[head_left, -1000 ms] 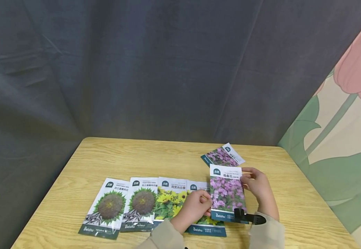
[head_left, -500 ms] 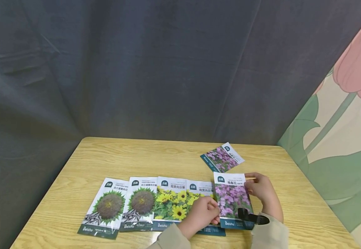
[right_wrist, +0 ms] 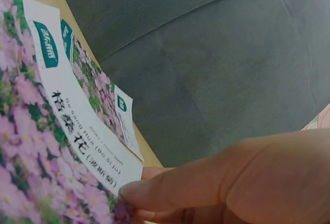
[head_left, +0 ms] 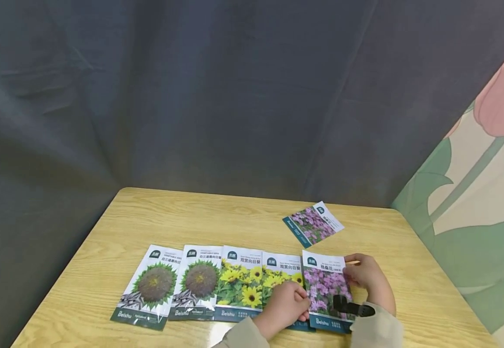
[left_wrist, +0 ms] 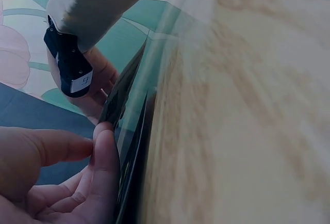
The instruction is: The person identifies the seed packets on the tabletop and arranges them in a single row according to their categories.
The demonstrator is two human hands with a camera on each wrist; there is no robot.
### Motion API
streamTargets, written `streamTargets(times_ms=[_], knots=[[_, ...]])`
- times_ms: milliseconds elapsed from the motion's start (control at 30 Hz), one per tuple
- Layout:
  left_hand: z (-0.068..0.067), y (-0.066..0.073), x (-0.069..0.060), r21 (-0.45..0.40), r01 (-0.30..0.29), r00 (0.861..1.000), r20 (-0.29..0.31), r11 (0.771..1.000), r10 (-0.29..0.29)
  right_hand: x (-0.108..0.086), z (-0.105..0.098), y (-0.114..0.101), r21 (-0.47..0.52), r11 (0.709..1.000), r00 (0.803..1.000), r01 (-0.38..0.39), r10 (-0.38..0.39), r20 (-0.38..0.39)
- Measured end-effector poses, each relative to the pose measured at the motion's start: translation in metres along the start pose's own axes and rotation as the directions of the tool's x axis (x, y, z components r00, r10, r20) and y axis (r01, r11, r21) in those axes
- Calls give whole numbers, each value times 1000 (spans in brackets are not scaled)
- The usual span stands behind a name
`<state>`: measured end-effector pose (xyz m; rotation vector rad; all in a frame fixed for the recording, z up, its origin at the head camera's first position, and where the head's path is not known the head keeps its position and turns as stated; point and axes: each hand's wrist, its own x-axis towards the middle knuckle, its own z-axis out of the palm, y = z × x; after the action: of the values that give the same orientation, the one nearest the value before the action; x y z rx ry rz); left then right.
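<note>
A seed packet with pink flowers is held at the right end of a row of packets, low over the table. My right hand pinches its upper right edge, thumb on the printed front. At its lower left edge is my left hand; in the left wrist view its thumb and forefinger pinch the dark packet edge. The left hand partly covers a yellow-flower packet in the row. Behind lies another pink-flower packet, slanted.
Leftward in the row lie another yellow-flower packet and two sunflower seed packets, one upright and one slanted. The wooden table ends at a dark curtain; a tulip-patterned cloth hangs at right.
Both hands have brought the pink-flower packet down and slightly right, toward the table beside the row. The pink packet behind it, partly covered before, now shows whole.
</note>
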<state>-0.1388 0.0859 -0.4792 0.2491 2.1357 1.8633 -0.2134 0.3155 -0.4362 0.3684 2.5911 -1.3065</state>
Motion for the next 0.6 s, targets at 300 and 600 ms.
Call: streamTargets(times_ms=[300, 600], knots=[[1, -3, 2, 4, -52, 999, 7, 999, 52, 1, 1, 6, -9, 1000, 1000, 24, -24, 15], [-4, -9, 0, 71, -62, 998, -3, 996, 62, 6, 10, 7, -12, 999, 999, 31, -30, 19]])
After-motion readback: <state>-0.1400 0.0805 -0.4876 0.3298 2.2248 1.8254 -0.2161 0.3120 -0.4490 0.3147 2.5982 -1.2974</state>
